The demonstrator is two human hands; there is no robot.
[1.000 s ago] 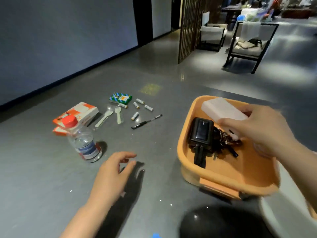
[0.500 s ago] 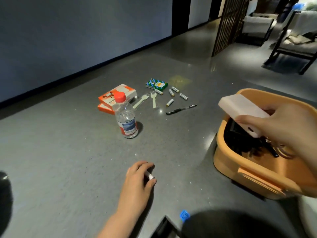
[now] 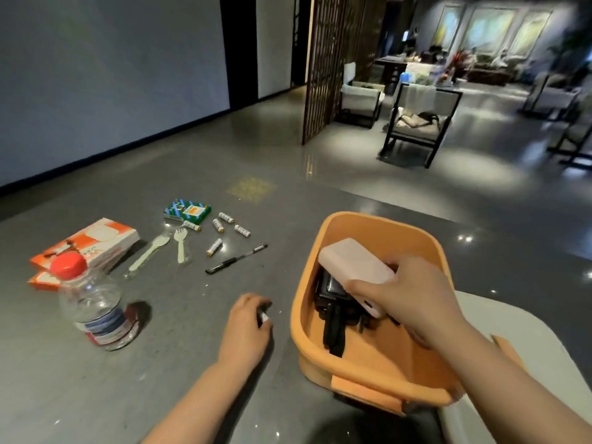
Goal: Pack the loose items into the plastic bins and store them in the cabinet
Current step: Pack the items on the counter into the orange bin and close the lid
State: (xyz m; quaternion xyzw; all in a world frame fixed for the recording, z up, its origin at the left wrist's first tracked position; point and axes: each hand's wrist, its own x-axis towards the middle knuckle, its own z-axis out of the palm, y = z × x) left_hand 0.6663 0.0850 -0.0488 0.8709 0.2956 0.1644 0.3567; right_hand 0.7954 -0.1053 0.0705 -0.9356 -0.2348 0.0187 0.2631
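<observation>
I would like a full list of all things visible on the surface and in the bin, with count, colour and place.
bin: 1, orange, right of centre on the grey surface
white block: 1, white, over the bin, held by the right hand
dark items: number unclear, black, inside the bin
batteries: 5, white with gold tips, loose, beyond the pen
pen: 1, black, left of the bin
green box: 1, green and blue, next to the batteries
forks: 2, white, right of the orange boxes
orange boxes: 2, orange and white, stacked, far left
bottle: 1, clear with red cap, upright, near left
left hand: grips a small item, mostly hidden
right hand: grips the white block
</observation>
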